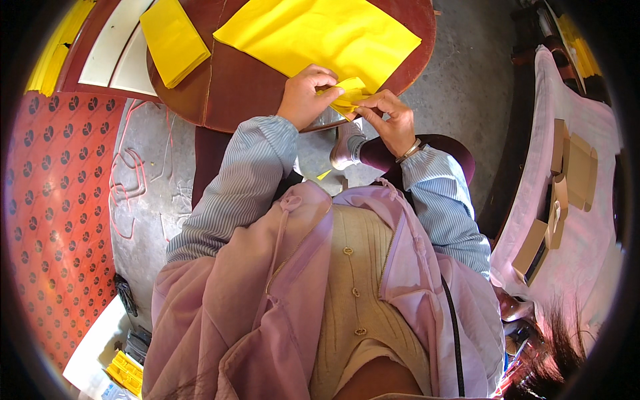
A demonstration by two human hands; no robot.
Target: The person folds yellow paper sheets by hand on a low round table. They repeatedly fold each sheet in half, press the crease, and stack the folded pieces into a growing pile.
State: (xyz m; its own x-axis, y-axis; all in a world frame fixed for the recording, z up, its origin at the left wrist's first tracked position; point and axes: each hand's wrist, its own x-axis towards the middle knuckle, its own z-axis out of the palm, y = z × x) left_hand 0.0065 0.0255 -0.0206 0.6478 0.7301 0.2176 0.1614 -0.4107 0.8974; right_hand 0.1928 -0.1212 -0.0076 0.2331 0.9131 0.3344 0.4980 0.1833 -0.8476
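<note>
My left hand (305, 95) and my right hand (392, 120) both pinch a small folded piece of yellow paper (349, 97) at the near edge of a round dark red table (237, 90). A large yellow sheet (317, 32) lies flat on the table just beyond my hands. A stack of folded yellow paper (172, 39) rests at the table's left side. Striped blue sleeves cover both forearms, and a bracelet sits on my right wrist.
A red patterned mat (57, 213) covers the floor on the left beside grey concrete (150, 200). On the right, a surface under pink cloth (573, 233) carries several brown cardboard boxes (575, 170). My shoe (345, 143) shows under the table edge. Yellow packs (127, 370) lie at lower left.
</note>
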